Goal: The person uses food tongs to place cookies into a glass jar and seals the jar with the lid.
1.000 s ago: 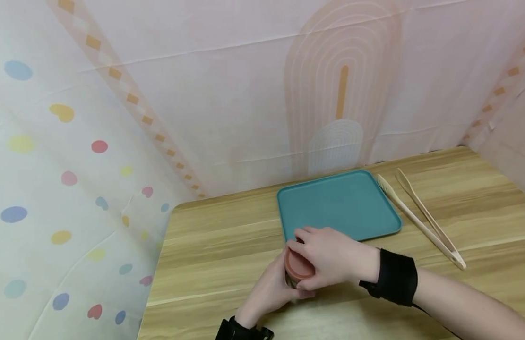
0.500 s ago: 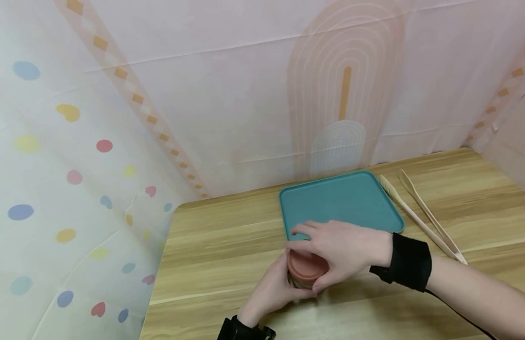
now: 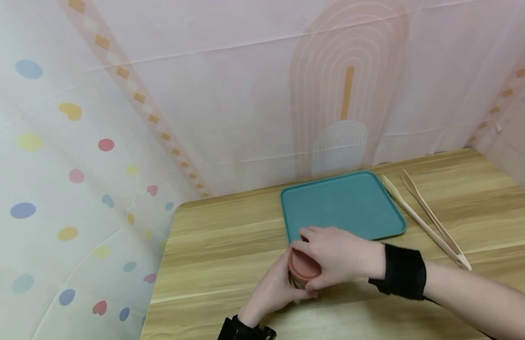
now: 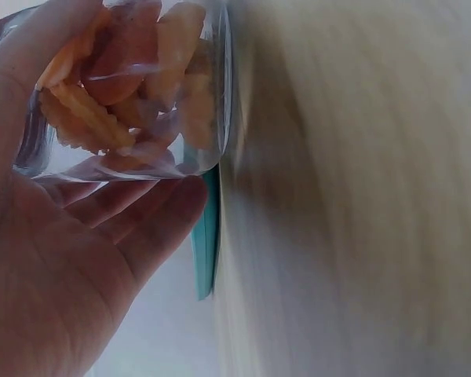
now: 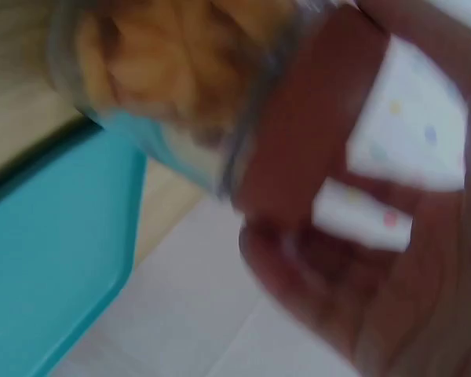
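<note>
A clear jar (image 4: 208, 94) holds orange, crinkle-edged pieces (image 4: 133, 71) and stands upright on the table at the near edge of the tray. Its reddish-brown lid (image 3: 304, 265) is on top. My left hand (image 3: 268, 290) grips the jar's body from the left, thumb on the near side and fingers curled behind. From the right, my right hand (image 3: 334, 255) holds the lid by its rim between thumb and fingers. In the right wrist view the lid (image 5: 310, 118) sits against the jar's mouth, blurred.
A teal tray (image 3: 339, 203) lies behind the jar toward the back of the wooden table (image 3: 219, 255). Wooden tongs (image 3: 432, 222) rest to the right of the tray, their arms spread. A patterned cloth (image 3: 236, 94) hangs behind and at the left.
My right hand turned on the lid, swinging right and spreading over it half a second ago, then coming back left. My left hand keeps its grip on the jar. The head view shifted slightly.
</note>
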{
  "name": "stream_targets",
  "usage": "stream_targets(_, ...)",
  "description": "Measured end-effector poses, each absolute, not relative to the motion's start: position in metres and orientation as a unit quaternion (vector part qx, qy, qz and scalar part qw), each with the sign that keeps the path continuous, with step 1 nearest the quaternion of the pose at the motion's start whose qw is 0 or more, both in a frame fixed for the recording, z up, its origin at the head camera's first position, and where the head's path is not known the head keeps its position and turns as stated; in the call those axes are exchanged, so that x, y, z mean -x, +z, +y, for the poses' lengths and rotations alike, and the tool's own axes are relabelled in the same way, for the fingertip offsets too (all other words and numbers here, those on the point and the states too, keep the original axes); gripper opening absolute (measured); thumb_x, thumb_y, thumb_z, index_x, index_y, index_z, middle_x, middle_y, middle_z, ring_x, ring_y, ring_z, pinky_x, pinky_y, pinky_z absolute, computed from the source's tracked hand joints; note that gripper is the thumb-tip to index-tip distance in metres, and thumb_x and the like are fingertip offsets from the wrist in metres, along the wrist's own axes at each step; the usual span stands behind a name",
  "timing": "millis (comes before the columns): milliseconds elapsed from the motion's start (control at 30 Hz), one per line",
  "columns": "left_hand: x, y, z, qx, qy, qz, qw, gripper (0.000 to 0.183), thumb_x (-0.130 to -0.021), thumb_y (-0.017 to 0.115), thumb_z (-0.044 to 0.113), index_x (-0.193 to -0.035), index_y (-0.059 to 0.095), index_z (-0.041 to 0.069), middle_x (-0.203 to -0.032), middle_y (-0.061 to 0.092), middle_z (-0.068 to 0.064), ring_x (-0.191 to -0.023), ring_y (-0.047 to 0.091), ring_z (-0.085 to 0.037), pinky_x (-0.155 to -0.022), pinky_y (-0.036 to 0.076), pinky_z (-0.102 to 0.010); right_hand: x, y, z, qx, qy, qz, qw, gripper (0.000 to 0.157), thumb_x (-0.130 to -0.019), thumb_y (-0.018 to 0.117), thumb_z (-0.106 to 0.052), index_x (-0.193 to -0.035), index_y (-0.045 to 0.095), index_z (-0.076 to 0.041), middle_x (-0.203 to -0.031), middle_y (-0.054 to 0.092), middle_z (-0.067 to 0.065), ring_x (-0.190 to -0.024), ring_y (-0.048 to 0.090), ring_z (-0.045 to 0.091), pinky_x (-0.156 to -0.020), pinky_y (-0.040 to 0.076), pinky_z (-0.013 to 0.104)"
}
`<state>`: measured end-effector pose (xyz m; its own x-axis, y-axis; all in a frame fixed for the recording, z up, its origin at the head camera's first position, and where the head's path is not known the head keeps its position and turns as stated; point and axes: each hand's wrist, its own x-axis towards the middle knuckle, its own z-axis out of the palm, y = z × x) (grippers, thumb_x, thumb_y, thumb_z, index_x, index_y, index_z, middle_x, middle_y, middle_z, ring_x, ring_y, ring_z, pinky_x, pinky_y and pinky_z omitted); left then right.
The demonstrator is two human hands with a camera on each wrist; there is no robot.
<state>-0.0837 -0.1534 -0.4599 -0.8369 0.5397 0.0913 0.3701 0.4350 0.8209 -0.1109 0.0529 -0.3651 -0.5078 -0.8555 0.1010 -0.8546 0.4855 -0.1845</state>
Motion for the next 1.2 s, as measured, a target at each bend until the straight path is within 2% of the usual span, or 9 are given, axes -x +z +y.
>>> stream_targets(167,0.084,-0.46,-0.153,-0.277,0.45,0.846,0.072,0.083,-0.072,0.081,0.044,-0.142,0.037,0.031,-0.128,0.052,0.014,-0.113,0.053,-0.006,-0.094,0.046,-0.03,0.1,-0.375,0.048,0.433,-0.093,0.896,-0.041,0.085,-0.08,0.046,-0.077,-0.125,0.059,-0.005,-0.108,0.058,0.011,-0.091,0.058,0.02,-0.067,0.052,0.028)
stream_targets(267,0.083,-0.459,-0.153,-0.276,0.45,0.846,0.077,0.086,-0.074,0.079,0.044,-0.146,0.033,0.032,-0.131,0.05,0.013,-0.116,0.052,-0.006,-0.096,0.045,-0.03,0.104,-0.371,0.052,0.452,-0.109,0.885,-0.026,0.089,-0.08,0.047,-0.077,-0.136,0.053,-0.009,-0.124,0.054,0.012,-0.106,0.055,0.022,-0.076,0.052,0.03)
stream_targets(367,0.082,-0.459,-0.153,-0.266,0.456,0.844,0.097,0.089,-0.075,0.078,0.045,-0.149,0.029,0.032,-0.134,0.048,0.012,-0.118,0.051,-0.006,-0.097,0.044,-0.03,0.112,-0.364,0.059,0.513,-0.12,0.85,0.005,0.082,-0.081,0.062,-0.063,-0.146,0.044,-0.016,-0.141,0.042,0.009,-0.123,0.046,0.022,-0.091,0.047,0.034)
stream_targets(467,0.08,-0.459,-0.153,-0.253,0.46,0.844,0.115,0.092,-0.075,0.078,0.045,-0.15,0.027,0.033,-0.135,0.047,0.012,-0.117,0.051,-0.006,-0.097,0.044,-0.029,0.119,-0.359,0.063,0.568,-0.121,0.814,0.031,0.078,-0.08,0.073,-0.043,-0.147,0.041,-0.019,-0.145,0.038,0.005,-0.128,0.041,0.02,-0.098,0.042,0.035)
stream_targets(700,0.08,-0.46,-0.152,-0.261,0.466,0.838,0.108,0.092,-0.074,0.081,0.04,-0.149,0.027,0.034,-0.135,0.047,0.013,-0.118,0.051,-0.006,-0.096,0.044,-0.03,0.122,-0.361,0.063,0.576,-0.141,0.804,0.055,0.072,-0.076,0.075,-0.029,-0.142,0.048,-0.017,-0.132,0.046,-0.002,-0.111,0.045,0.009,-0.088,0.046,0.025)
stream_targets(867,0.082,-0.461,-0.153,-0.271,0.46,0.841,0.092,0.091,-0.073,0.079,0.045,-0.148,0.029,0.034,-0.135,0.047,0.013,-0.118,0.05,-0.006,-0.098,0.043,-0.031,0.112,-0.367,0.059,0.509,-0.148,0.847,0.035,0.071,-0.077,0.074,-0.043,-0.138,0.052,-0.015,-0.117,0.049,-0.001,-0.098,0.048,0.009,-0.079,0.048,0.024)
stream_targets(1033,0.082,-0.461,-0.156,-0.264,0.449,0.849,0.088,0.085,-0.073,0.076,0.051,-0.144,0.034,0.032,-0.13,0.05,0.013,-0.115,0.052,-0.005,-0.096,0.044,-0.03,0.1,-0.379,0.051,0.447,-0.13,0.884,-0.032,0.075,-0.079,0.066,-0.061,-0.132,0.056,-0.009,-0.107,0.052,0.003,-0.089,0.051,0.012,-0.07,0.049,0.024)
stream_targets(1133,0.082,-0.46,-0.157,-0.258,0.441,0.855,0.086,0.085,-0.073,0.076,0.053,-0.145,0.034,0.031,-0.13,0.049,0.012,-0.115,0.051,-0.006,-0.095,0.045,-0.03,0.1,-0.38,0.051,0.448,-0.119,0.885,-0.047,0.082,-0.079,0.058,-0.07,-0.133,0.055,-0.009,-0.112,0.054,0.006,-0.092,0.053,0.016,-0.067,0.051,0.026)
stream_targets(1200,0.082,-0.46,-0.157,-0.26,0.437,0.857,0.084,0.088,-0.074,0.075,0.054,-0.147,0.032,0.031,-0.132,0.049,0.012,-0.116,0.051,-0.006,-0.096,0.044,-0.03,0.105,-0.377,0.054,0.472,-0.122,0.873,-0.03,0.086,-0.078,0.056,-0.073,-0.139,0.051,-0.012,-0.125,0.052,0.008,-0.106,0.053,0.019,-0.074,0.052,0.031)
